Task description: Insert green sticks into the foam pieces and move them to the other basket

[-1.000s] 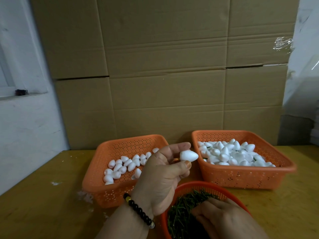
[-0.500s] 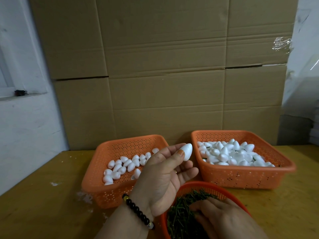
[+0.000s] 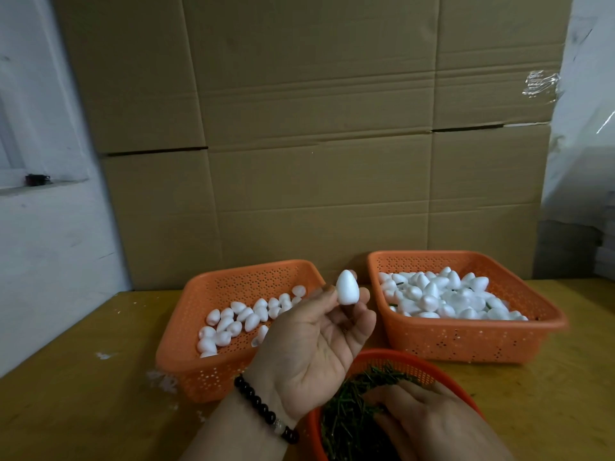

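My left hand (image 3: pixel 312 347) is raised palm-up between the two orange baskets and pinches a white egg-shaped foam piece (image 3: pixel 347 287) upright between thumb and fingertips. The left basket (image 3: pixel 186 361) holds a thin layer of foam pieces (image 3: pixel 239 317). The right basket (image 3: pixel 466 341) is piled with foam pieces (image 3: pixel 446 296), some with bits of green stick showing. My right hand (image 3: pixel 429 424) lies, back up, in a round orange bowl (image 3: pixel 399 356) of green sticks (image 3: pixel 346 417); its fingertips are buried among the sticks, so its grip is hidden.
Everything sits on a yellow wooden table (image 3: pixel 83 404) with white foam crumbs near the left basket. Stacked cardboard boxes (image 3: pixel 316 144) form a wall right behind the baskets. A white wall with a window ledge is on the left.
My left hand turned the foam piece from lying sideways to standing point-up and rotated palm-up. My right hand stayed in the stick bowl, shifting slightly.
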`<state>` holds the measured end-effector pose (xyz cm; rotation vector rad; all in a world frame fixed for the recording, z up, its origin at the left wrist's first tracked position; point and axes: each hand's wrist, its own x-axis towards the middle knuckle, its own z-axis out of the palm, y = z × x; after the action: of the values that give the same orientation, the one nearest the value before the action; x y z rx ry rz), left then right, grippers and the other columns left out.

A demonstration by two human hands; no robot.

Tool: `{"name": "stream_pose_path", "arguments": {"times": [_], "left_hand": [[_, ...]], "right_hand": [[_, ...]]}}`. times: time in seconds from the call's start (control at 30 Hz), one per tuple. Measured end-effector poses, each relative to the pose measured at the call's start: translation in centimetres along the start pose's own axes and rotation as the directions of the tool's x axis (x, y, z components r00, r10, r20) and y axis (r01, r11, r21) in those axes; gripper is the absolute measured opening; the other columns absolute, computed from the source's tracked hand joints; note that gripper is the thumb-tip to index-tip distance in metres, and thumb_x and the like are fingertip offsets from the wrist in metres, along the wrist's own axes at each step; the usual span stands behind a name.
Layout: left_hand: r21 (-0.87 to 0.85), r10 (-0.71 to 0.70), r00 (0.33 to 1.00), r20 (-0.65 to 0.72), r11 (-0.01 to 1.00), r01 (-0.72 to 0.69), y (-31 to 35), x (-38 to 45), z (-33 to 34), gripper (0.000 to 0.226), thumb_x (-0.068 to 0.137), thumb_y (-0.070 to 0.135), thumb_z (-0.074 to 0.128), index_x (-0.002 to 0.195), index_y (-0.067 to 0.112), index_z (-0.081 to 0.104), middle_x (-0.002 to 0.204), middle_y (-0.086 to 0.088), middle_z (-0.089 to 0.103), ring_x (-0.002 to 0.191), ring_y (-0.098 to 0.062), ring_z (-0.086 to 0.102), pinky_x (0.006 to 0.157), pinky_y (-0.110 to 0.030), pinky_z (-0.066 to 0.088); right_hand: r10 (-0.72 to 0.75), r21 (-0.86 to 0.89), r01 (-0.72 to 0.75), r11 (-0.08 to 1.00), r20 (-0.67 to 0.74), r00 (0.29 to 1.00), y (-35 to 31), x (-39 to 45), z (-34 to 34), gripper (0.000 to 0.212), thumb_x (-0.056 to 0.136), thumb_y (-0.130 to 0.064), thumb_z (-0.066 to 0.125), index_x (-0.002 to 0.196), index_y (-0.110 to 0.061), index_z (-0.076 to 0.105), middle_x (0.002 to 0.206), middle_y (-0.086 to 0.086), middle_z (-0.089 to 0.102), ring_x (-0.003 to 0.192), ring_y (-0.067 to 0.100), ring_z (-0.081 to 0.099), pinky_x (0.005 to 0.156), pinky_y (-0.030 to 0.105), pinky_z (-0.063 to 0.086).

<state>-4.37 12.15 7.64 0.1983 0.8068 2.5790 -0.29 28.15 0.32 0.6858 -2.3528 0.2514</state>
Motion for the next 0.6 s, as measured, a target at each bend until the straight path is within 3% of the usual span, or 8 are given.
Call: {"name": "stream_pose_path", "arguments": {"times": [0.2, 0.3, 0.5, 0.6], "left_hand": [[-0.049, -0.048, 0.997, -0.066, 0.998, 0.045, 0.2, 0.1, -0.1, 0.021, 0.076, 0.002, 0.060, 0.095, -0.006, 0.059, 0.096, -0.026, 0.065, 0.073, -0.025, 0.064, 0.058, -0.032, 0.058], [-0.068, -0.059, 0.995, -0.078, 0.996, 0.054, 0.1, 0.2, -0.1, 0.028, 0.075, 0.000, 0.059, 0.102, -0.007, 0.056, 0.094, -0.027, 0.066, 0.072, -0.028, 0.067, 0.059, -0.035, 0.059], [-0.139, -0.078, 0.993, -0.093, 0.988, 0.065, 0.1, 0.3, -0.4, 0.041, 0.074, -0.003, 0.058, 0.114, -0.009, 0.056, 0.100, -0.027, 0.064, 0.084, -0.032, 0.069, 0.064, -0.040, 0.060], [-0.146, -0.081, 0.992, -0.095, 0.987, 0.067, 0.1, 0.4, -0.5, 0.041, 0.074, -0.004, 0.058, 0.116, -0.010, 0.058, 0.101, -0.028, 0.066, 0.086, -0.034, 0.069, 0.066, -0.042, 0.060]], "right_hand": [[0.054, -0.013, -0.054, 0.998, -0.016, 0.998, -0.3, -0.1, -0.3, 0.058, 0.031, -0.037, 0.097, 0.085, -0.031, 0.077, 0.068, -0.020, 0.069, 0.051, 0.004, 0.065, 0.045, 0.015, 0.050], [0.083, -0.001, -0.083, 0.997, -0.017, 0.996, -0.4, -0.3, -0.8, 0.058, 0.032, -0.037, 0.097, 0.084, -0.029, 0.073, 0.060, -0.021, 0.064, 0.047, 0.005, 0.062, 0.042, 0.014, 0.047], [0.082, 0.017, -0.081, 0.997, -0.039, 0.996, -0.2, -0.3, -1.3, 0.073, 0.034, -0.042, 0.095, 0.086, -0.036, 0.043, 0.052, -0.025, 0.055, 0.043, 0.001, 0.054, 0.040, 0.011, 0.041], [0.080, 0.043, -0.079, 0.996, -0.041, 0.996, -0.3, -0.3, -1.2, 0.065, 0.035, -0.039, 0.096, 0.082, -0.037, 0.052, 0.055, -0.024, 0.057, 0.044, 0.001, 0.055, 0.040, 0.012, 0.042]]}}
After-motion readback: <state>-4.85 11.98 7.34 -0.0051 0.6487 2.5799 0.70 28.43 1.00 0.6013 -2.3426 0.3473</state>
